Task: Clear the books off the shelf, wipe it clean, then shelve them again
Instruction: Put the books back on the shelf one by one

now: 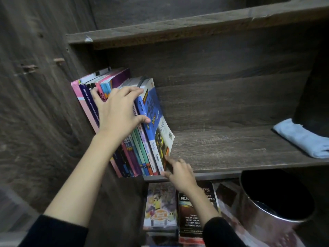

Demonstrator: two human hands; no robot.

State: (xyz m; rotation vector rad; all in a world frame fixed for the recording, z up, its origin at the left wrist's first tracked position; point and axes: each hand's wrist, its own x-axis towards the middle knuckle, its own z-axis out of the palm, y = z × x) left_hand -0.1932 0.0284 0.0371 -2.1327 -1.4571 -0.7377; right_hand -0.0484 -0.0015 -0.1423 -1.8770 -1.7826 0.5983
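Our left sleeve is closest in. Up from it, the left hand clamps across the spines of the books, fingers hooked over their tops. Below and to its right, the right hand pinches the foot of the blue book at the end of the row. The row stands on the shelf, and the cloth lies well right of both hands. We'd guess wiping's done and this is reshelving, but it could just as well be the start of clearing.
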